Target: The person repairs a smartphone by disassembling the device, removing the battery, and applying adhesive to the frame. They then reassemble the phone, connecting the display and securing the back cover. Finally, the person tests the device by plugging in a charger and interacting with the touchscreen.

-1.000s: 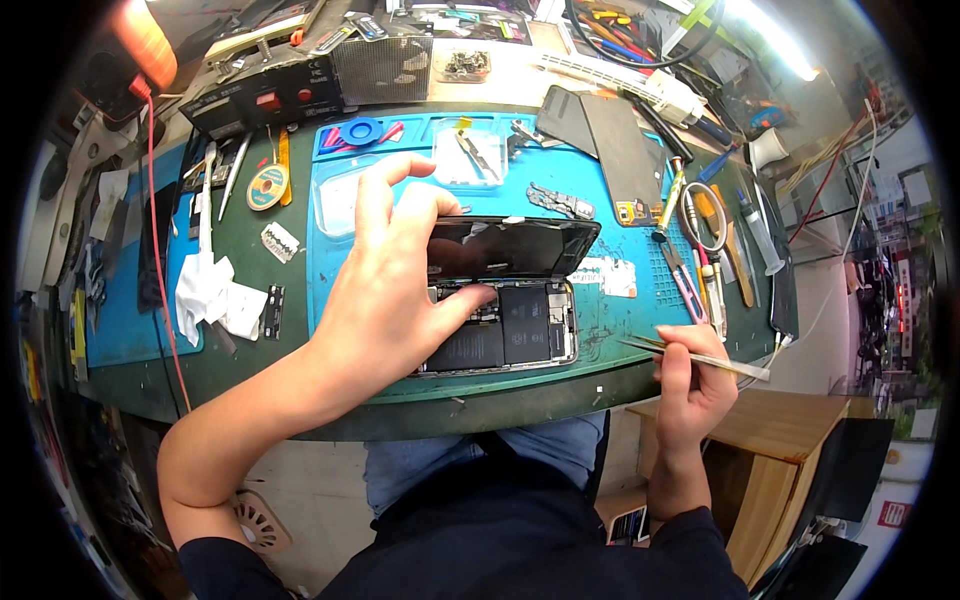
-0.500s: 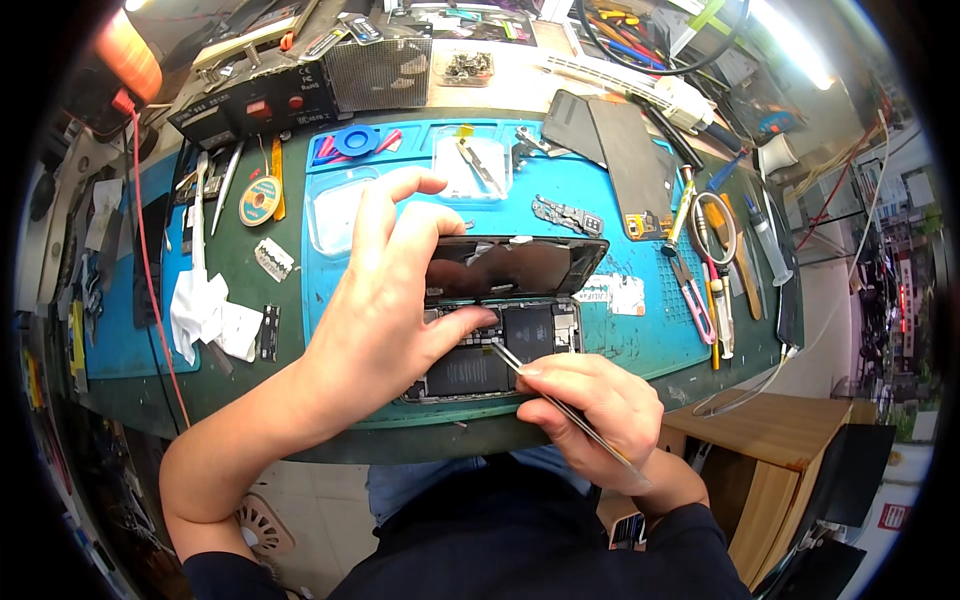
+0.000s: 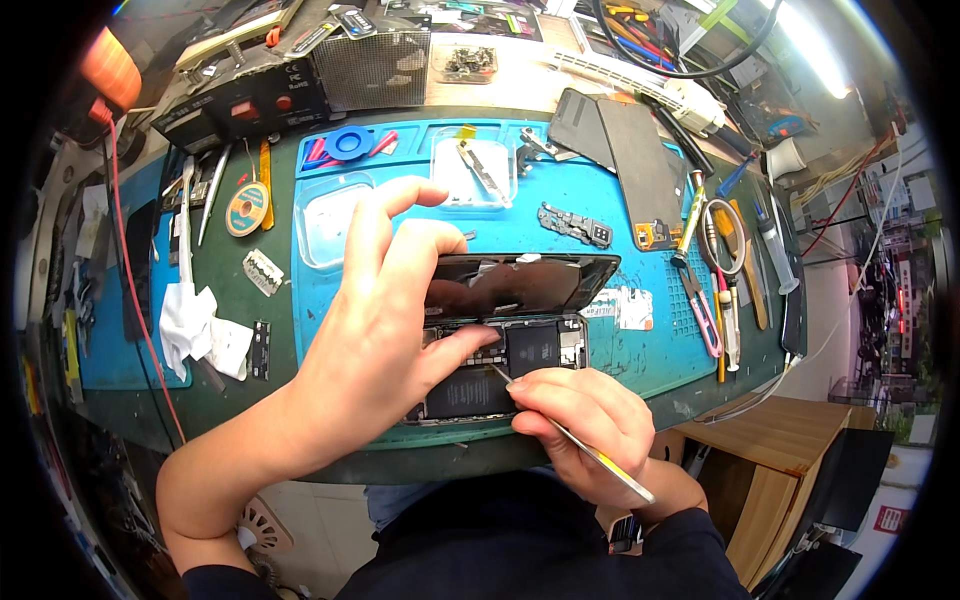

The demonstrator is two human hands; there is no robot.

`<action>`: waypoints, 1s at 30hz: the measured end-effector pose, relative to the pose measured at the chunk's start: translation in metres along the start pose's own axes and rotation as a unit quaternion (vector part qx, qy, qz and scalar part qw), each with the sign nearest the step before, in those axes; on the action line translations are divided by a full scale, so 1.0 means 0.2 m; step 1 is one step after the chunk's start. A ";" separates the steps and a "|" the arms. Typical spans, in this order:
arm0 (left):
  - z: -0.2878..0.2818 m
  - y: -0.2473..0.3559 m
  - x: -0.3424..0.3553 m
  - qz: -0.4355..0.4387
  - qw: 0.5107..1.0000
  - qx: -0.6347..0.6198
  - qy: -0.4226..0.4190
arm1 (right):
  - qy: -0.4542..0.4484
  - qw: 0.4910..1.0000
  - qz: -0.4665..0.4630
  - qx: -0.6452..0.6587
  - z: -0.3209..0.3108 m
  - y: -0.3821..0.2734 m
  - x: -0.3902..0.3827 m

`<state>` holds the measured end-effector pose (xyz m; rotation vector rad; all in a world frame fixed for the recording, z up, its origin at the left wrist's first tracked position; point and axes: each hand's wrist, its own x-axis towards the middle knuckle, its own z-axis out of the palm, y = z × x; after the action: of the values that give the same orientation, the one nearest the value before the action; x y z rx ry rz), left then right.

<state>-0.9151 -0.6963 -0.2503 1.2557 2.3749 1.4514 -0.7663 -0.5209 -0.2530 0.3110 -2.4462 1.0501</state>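
Observation:
An opened smartphone lies on the mat in front of me, its dark battery and small metal parts bare. Its display panel is tilted up along the far side. My left hand is at the phone's left, thumb pressed down on the inner parts. Its index finger curls above the panel; the other fingers are at the panel's left end, partly hidden. In my right hand is a pair of metal tweezers, pinched between thumb and fingers. The tweezers' tips reach the phone's middle, beside my left thumb.
On the blue mat are clear plastic trays, a small phone part and loose screens. Pink-handled scissors and other tools lie right. At left are solder wick, a razor blade and white tissue.
The view has shifted slightly. My right hand has turned the tweezers a little, their tips still inside the phone. My left thumb keeps pressing on the inner parts.

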 end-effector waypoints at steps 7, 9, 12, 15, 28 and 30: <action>0.00 0.00 0.00 -0.005 1.000 0.011 0.008 | 0.001 1.000 -0.002 0.003 0.00 0.00 0.01; 0.00 0.00 0.00 0.003 1.000 0.030 0.009 | 0.002 1.000 -0.001 0.002 0.00 0.00 0.01; 0.00 -0.01 0.00 0.012 0.999 0.051 0.012 | 0.005 1.000 -0.002 0.001 0.01 0.00 0.01; 0.00 -0.01 0.00 0.013 0.998 0.053 0.013 | 0.007 1.000 -0.005 -0.001 0.01 0.00 0.01; 0.01 0.00 0.00 -0.003 1.000 0.016 0.013 | 0.005 1.000 -0.007 -0.005 0.01 0.00 0.01; 0.00 0.00 0.00 -0.003 1.000 0.018 0.011 | 0.006 1.000 -0.008 -0.004 0.01 0.00 0.02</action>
<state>-0.9147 -0.6963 -0.2516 1.2466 2.4278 1.4347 -0.7696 -0.5213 -0.2524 0.3212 -2.4327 1.0319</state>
